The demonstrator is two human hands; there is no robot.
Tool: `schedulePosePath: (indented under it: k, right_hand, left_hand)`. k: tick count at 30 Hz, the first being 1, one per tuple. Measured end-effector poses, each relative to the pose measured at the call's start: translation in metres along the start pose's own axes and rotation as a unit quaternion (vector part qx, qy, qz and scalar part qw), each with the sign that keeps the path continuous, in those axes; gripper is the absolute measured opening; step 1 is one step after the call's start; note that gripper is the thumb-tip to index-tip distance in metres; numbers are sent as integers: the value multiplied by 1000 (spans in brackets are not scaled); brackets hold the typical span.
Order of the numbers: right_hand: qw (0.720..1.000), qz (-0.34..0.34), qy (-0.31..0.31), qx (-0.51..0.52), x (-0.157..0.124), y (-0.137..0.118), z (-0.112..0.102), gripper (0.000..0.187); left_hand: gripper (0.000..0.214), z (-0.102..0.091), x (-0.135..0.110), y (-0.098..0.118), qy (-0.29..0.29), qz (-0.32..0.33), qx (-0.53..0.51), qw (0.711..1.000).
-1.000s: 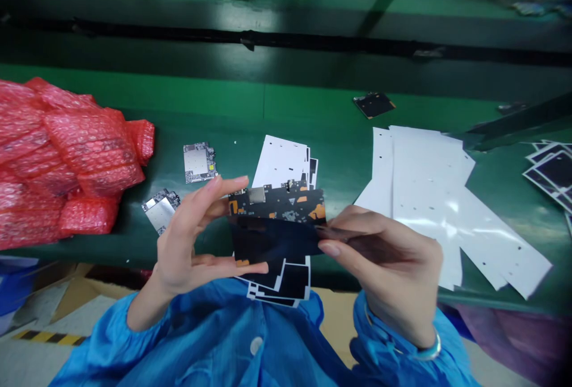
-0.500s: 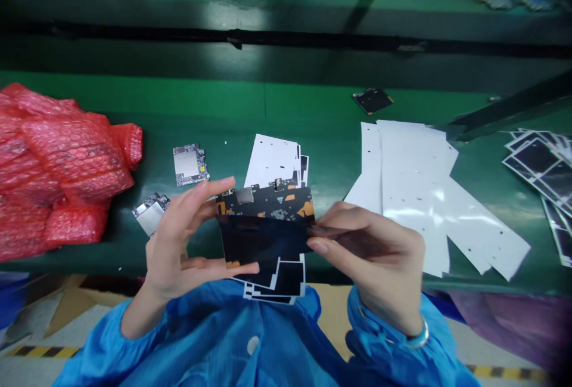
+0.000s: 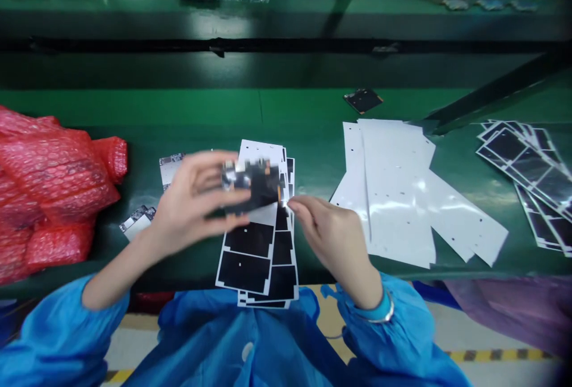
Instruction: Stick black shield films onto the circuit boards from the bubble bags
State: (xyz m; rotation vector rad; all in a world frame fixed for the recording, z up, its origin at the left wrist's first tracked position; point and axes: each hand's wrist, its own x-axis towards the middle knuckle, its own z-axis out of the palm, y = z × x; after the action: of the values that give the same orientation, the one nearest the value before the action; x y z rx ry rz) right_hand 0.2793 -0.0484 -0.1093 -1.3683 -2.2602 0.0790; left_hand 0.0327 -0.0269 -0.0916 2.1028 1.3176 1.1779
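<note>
The left hand (image 3: 196, 196) has its fingers curled over a small circuit board (image 3: 250, 187), with the thumb beneath it, and holds it up just above a stack of black-and-white adhesive sheets (image 3: 254, 256). The board is motion-blurred, so its face is hard to read. The right hand (image 3: 333, 244) sits just beside the board, its thumb and forefinger drawn close together at the board's edge; whether they pinch anything is too blurred to tell.

The stack lies on a green workbench (image 3: 286, 104). Left of the stack are two more circuit boards (image 3: 137, 222), one partly behind the left hand, and beyond them a heap of red bubble-wrap bags (image 3: 53, 190). Right of the stack lie long white liner strips (image 3: 393, 190), and further right, overlapping black-panelled sheets (image 3: 522, 160). A small black pad (image 3: 363, 99) lies beyond the stack.
</note>
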Motion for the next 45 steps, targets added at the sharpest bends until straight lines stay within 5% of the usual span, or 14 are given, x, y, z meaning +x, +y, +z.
schedulePosePath:
  k: [2,4,7,13,16,18,21,25,34,40,43,45]
  right_hand:
    - [998,-31,-42,39,-9,0,19,54]
    - [989,-83,-108,62,-20,-5,39,89]
    - [974,-107,-178,95,-33,-8,60,111]
    - [958,-34,-135,251,-22,12,53,86]
    - [953,-16,-130,273,-11,13,40,90]
    - [971,-26,-92,221,-7,6,34,86]
    - [983,-88,-26,158,-6,-8,27,58]
    - [971,-168,4,167,-5,-21,22,22]
    - [969,-197,49,138,-8,-27,16,21]
    - [972,-116,88,183,-7,-26,15,18]
    - [957,28,99,270,-7,-10,11,16]
    - [927,145,152,309,-8,0,8,13]
  left_hand:
    - [40,13,33,-37,6,16,7,1000]
    - [77,25,56,-68,-16,-51,7,999]
    - [82,28,54,-83,-113,-121,28,986]
    - [43,-9,-34,-15,-170,-129,42,976]
    - [27,0,-69,6,-200,-208,-83,954]
    - [19,17,-83,10,-154,-255,-141,944]
    - [15,40,-92,14,-52,-268,-179,945]
    - [9,49,-92,26,-20,-239,-143,960]
    - [10,56,-89,43,24,-145,-77,986]
    - [12,67,-97,46,15,-196,-111,974]
    - [39,76,-111,35,54,-246,-116,961]
    - [42,82,-118,26,88,-217,6,972]
